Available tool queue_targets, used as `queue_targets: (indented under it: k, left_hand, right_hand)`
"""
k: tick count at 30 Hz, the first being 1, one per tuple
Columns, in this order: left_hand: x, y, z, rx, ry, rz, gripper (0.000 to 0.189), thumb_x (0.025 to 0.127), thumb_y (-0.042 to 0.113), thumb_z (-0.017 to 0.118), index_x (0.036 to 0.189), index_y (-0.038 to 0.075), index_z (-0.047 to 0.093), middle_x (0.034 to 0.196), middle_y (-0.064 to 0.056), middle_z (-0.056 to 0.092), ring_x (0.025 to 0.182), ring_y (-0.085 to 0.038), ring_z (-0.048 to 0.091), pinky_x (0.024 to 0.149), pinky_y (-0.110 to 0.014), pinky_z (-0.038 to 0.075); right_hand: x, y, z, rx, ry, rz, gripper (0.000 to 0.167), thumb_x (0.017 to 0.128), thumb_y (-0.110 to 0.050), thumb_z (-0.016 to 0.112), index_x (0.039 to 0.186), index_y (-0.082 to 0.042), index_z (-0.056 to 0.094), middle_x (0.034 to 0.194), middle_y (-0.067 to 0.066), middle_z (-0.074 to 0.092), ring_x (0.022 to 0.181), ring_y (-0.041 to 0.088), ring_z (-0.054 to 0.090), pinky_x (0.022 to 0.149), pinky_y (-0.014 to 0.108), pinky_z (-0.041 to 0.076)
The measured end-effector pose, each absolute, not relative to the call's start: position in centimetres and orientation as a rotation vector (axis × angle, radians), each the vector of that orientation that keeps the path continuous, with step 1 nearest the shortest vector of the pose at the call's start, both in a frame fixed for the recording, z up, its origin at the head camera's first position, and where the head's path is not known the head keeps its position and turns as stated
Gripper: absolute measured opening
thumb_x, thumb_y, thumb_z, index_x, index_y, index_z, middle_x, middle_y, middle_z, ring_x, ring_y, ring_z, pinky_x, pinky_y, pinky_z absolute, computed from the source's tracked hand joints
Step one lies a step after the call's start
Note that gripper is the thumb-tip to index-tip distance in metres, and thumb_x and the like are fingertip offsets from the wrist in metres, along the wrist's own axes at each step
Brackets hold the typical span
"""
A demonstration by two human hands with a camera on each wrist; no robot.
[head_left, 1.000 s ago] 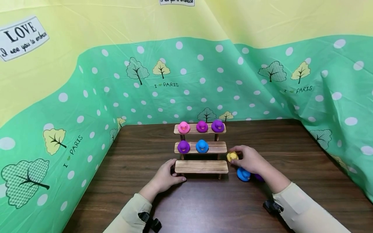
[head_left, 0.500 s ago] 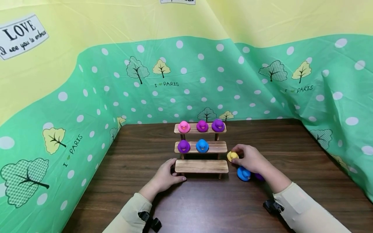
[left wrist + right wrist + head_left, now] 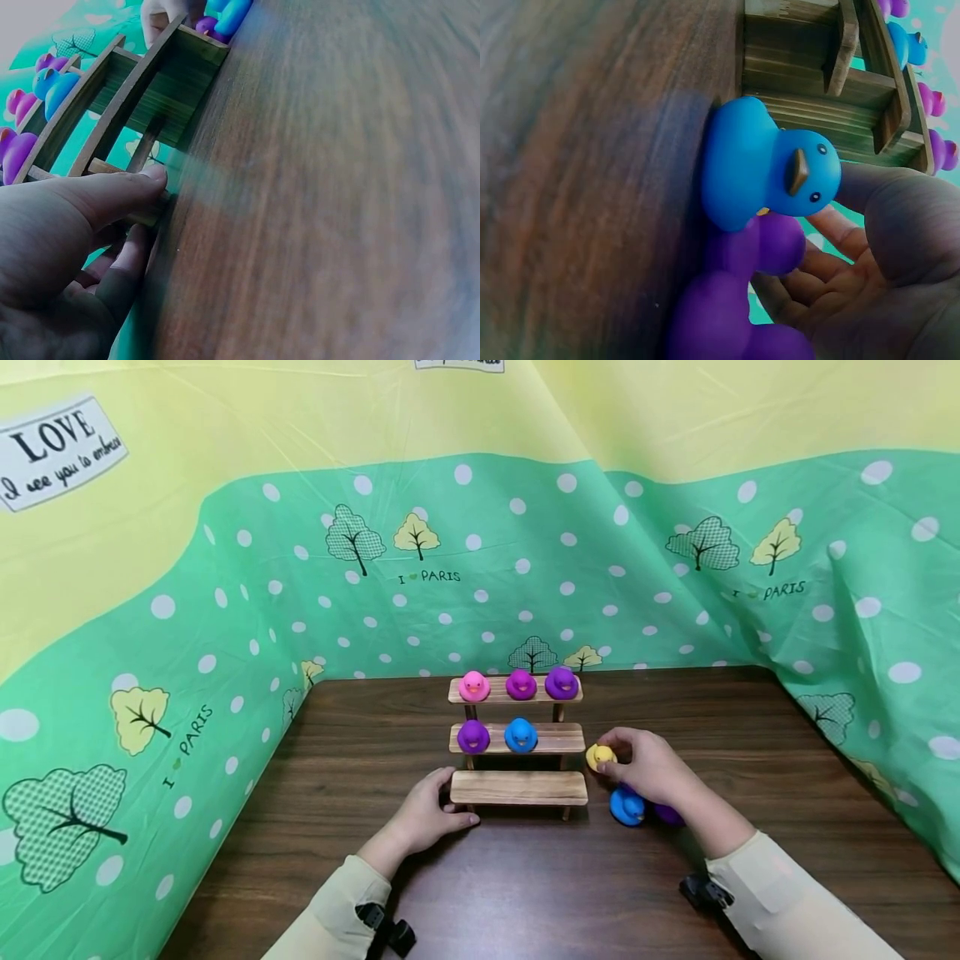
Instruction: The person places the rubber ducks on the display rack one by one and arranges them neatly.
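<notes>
Pinches yellow duck (image 3: 597, 756) with right hand (image 3: 647, 767) beside stand (image 3: 519, 788), grips stand with left hand (image 3: 420, 816). Says "LOVE", "PARIS" on cloth (image 3: 510, 510) beyond.

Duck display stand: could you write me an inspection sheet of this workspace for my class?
Surface: dark wood-grain table.
Job's things: tiered wooden stand, with three ducks on top, two ducks on the middle step, bottom step bare; blue duck and purple ducks on the table to its right; yellow duck in hand.
Clutter: nothing seen.
Hands: left hand holds the stand's lower left end; right hand pinches the yellow duck.
Cables: nothing seen.
Surroundings: yellow-and-green printed cloth behind and at both sides.
</notes>
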State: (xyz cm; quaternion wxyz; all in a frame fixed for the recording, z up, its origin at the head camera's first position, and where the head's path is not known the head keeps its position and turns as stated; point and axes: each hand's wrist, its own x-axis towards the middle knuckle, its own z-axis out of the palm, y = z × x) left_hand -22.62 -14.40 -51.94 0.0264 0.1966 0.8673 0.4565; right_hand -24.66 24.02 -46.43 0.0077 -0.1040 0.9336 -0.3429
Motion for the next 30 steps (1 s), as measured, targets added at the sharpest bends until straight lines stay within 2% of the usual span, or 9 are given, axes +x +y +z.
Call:
queue_targets:
  k: [6, 15, 23, 30]
  left_hand:
    - [-22.6, -14.4, -51.9, 0.608, 2.678, 1.409, 0.061, 0.077, 0.017, 0.095, 0.127, 0.004, 0.063, 0.116, -0.005, 0.063, 0.105, -0.019, 0.061, 0.087, -0.026, 0.059]
    - [-22.5, -14.4, -51.7, 0.602, 2.674, 1.413, 0.061, 0.077, 0.017, 0.095, 0.127, 0.004, 0.064, 0.116, -0.004, 0.063, 0.104, -0.018, 0.061, 0.087, -0.026, 0.058]
    - [-22.5, -14.3, -51.7, 0.593, 2.671, 1.418, 0.063, 0.077, 0.017, 0.095, 0.129, 0.003, 0.063, 0.117, -0.006, 0.063, 0.106, -0.019, 0.061, 0.088, -0.025, 0.058]
    - [-22.5, -14.3, -51.8, 0.590, 2.654, 1.438, 0.062, 0.077, 0.014, 0.095, 0.129, 0.002, 0.062, 0.117, -0.006, 0.062, 0.105, -0.019, 0.062, 0.086, -0.024, 0.059]
  right_hand:
    - [-24.3, 24.2, -45.7, -0.309, 2.938, -1.129, 0.031, 0.094, -0.019, 0.080, 0.122, -0.008, 0.071, 0.118, 0.016, 0.073, 0.107, 0.036, 0.068, 0.091, 0.055, 0.056]
    - [-23.6, 24.5, -45.1, -0.322, 2.995, -1.209, 0.036, 0.093, -0.020, 0.083, 0.125, -0.009, 0.073, 0.121, 0.015, 0.071, 0.107, 0.036, 0.070, 0.085, 0.049, 0.061]
    - [-23.0, 24.6, -44.2, -0.327, 3.016, -1.232, 0.038, 0.093, -0.017, 0.083, 0.128, -0.008, 0.071, 0.120, 0.015, 0.071, 0.107, 0.037, 0.070, 0.088, 0.053, 0.061]
    - [-22.7, 24.3, -43.2, -0.347, 3.048, -1.252, 0.035, 0.092, -0.020, 0.083, 0.123, -0.012, 0.070, 0.116, 0.011, 0.074, 0.109, 0.036, 0.069, 0.091, 0.056, 0.058]
